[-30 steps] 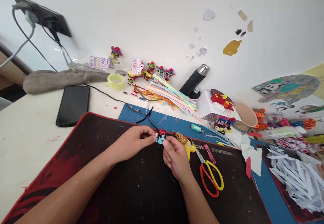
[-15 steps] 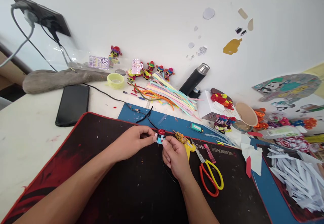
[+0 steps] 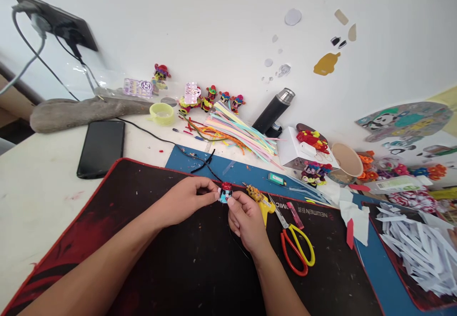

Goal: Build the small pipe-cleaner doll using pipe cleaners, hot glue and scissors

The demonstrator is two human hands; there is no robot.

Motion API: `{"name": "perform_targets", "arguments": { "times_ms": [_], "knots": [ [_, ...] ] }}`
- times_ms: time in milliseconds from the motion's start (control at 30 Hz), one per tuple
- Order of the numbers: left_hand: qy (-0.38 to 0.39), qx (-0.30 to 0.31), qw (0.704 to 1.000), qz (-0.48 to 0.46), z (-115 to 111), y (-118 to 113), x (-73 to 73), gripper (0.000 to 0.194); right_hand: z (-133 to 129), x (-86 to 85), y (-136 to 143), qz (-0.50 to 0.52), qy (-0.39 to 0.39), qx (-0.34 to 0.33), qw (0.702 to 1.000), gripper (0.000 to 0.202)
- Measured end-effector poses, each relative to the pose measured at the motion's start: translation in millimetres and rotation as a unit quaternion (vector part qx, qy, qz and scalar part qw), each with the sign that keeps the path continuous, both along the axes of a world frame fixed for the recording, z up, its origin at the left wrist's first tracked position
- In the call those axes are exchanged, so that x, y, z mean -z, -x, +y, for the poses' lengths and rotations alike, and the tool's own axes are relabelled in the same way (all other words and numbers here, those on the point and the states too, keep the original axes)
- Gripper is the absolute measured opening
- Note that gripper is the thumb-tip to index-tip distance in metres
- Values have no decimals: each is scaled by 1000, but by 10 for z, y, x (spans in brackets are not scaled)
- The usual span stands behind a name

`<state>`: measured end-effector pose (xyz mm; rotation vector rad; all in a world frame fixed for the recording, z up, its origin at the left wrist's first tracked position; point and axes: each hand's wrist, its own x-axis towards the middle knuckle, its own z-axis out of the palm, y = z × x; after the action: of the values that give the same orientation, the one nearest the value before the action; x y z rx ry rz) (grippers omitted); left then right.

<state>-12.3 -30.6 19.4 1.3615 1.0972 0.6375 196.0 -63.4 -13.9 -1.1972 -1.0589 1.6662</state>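
Note:
A small pipe-cleaner doll head (image 3: 225, 193), red on top with light blue and black below, is held between my two hands above the dark desk mat (image 3: 200, 268). My left hand (image 3: 194, 197) pinches its left side with thumb and fingertips. On its right side, my right hand (image 3: 245, 216) grips it with thumb and forefinger, the other fingers curled. A yellow glue gun (image 3: 264, 206) lies just right of my right hand, partly hidden. Beside it rest scissors (image 3: 294, 247) with one red and one yellow handle loop.
A phone (image 3: 102, 149) lies at the left. Along the back are a yellow tape roll (image 3: 162, 114), pastel pipe cleaners (image 3: 243, 130), several finished dolls (image 3: 214, 97) and a black flask (image 3: 274, 111). White paper strips (image 3: 416, 249) are heaped at the right.
The view has shifted very slightly. Both hands keep their hold on the doll head, which looks turned a little, with more of its front showing.

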Motion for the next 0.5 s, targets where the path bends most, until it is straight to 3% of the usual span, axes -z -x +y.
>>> {"name": "perform_targets", "arguments": {
  "times_ms": [500],
  "knots": [
    [14,4,1000,1,13,21,-47,33,0,-37,5,1,2,-12,1000,49]
  ]
}}
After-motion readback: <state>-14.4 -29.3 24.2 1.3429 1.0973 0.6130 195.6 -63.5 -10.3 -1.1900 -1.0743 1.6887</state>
